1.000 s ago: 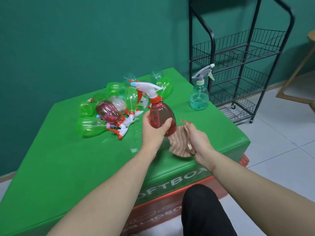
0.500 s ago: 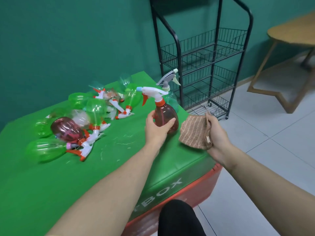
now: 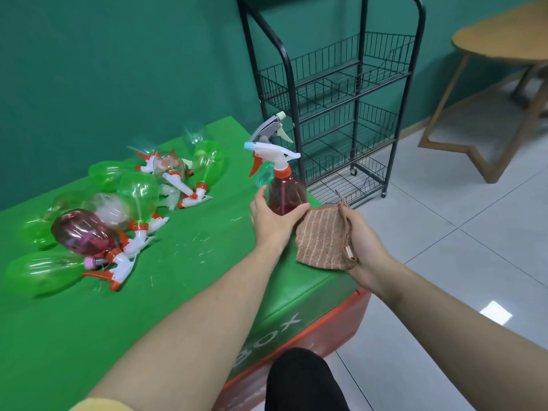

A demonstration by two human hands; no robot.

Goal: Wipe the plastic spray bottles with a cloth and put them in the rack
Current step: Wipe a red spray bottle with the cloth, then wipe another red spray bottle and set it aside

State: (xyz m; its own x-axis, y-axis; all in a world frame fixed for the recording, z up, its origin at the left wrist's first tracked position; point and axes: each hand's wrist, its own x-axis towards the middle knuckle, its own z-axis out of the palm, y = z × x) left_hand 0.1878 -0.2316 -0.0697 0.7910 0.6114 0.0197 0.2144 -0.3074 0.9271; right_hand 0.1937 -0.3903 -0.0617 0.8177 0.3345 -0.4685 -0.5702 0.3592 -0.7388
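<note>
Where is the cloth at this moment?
In the head view, right of centre: the right hand holds the cloth beside the red bottle gripped by the left hand.

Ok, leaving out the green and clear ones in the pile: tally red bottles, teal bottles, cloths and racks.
Red bottle: 2 (held, piled)
Teal bottle: 1
Cloth: 1
Rack: 1
Total: 5

A plain indoor room: green wall point(image 3: 118, 69), tiled floor point(image 3: 444, 232), wooden table point(image 3: 501, 40)
</note>
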